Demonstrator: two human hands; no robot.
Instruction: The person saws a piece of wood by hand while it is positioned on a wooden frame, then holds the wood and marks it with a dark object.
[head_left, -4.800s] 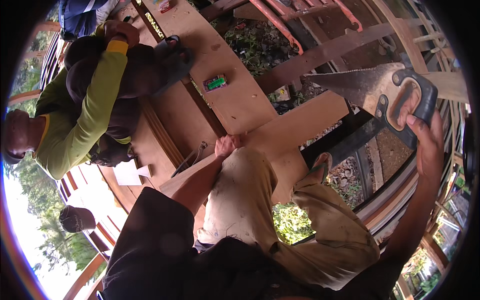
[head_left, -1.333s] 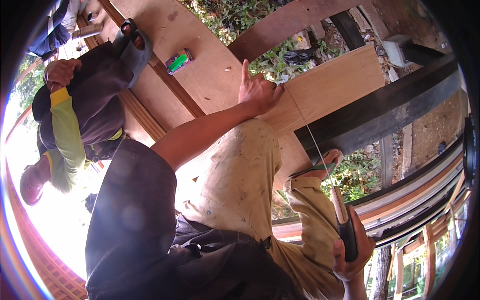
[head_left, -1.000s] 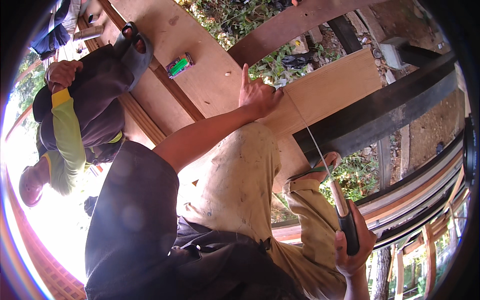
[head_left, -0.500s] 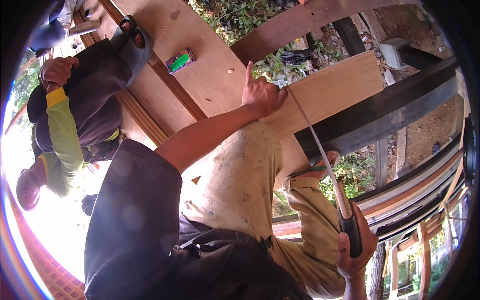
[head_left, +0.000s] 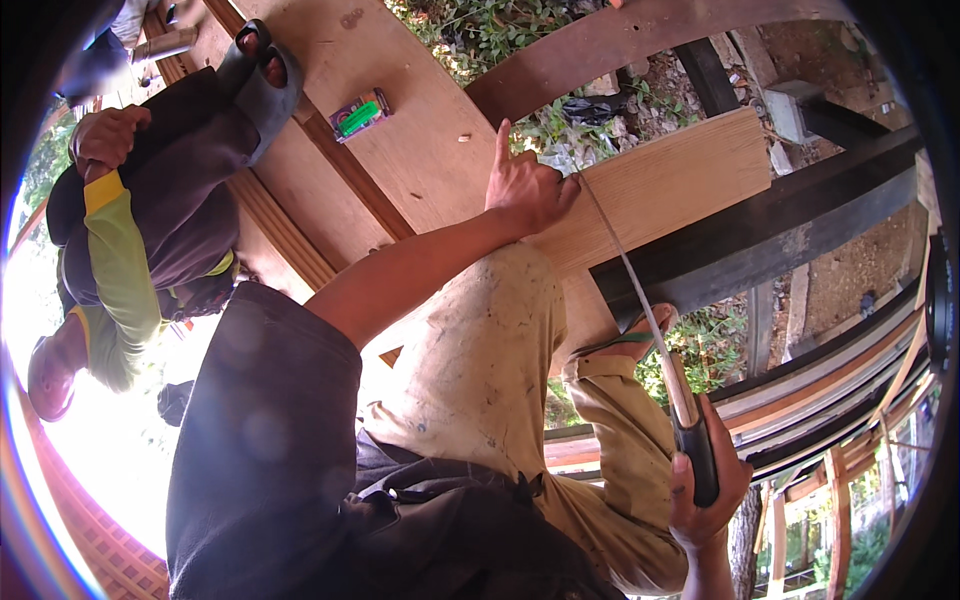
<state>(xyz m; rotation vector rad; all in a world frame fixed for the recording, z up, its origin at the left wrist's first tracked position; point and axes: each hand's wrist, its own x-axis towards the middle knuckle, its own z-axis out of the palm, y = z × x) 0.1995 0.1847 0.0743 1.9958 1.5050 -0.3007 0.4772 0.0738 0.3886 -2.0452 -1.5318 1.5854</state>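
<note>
My right hand [head_left: 705, 480] grips the black handle [head_left: 693, 455] of a hand saw at lower right. The long blade [head_left: 635, 275] runs edge-on up across a pale wooden board [head_left: 680, 175] lying over my tan-trousered knee. At the blade's far end, my left hand [head_left: 528, 190] rests on the board, index finger raised and straight, the other fingers curled at its edge beside the blade. A small green object [head_left: 358, 118] on a printed packet lies on plywood [head_left: 420, 80] above. My sandalled foot [head_left: 650, 330] shows below the board.
A person [head_left: 130, 250] in a yellow-green long-sleeved top and dark trousers sits at left, hands together at the knee. A dark beam [head_left: 780, 230] crosses at right. Foliage and rubble [head_left: 640, 100] show through the framework. Stacked timber [head_left: 800, 400] lines the lower right.
The saw, held raised at right 4.8 seconds ago, lies across the board. My left hand has shifted up and right to the blade. Over the last second, only slight movement shows.
</note>
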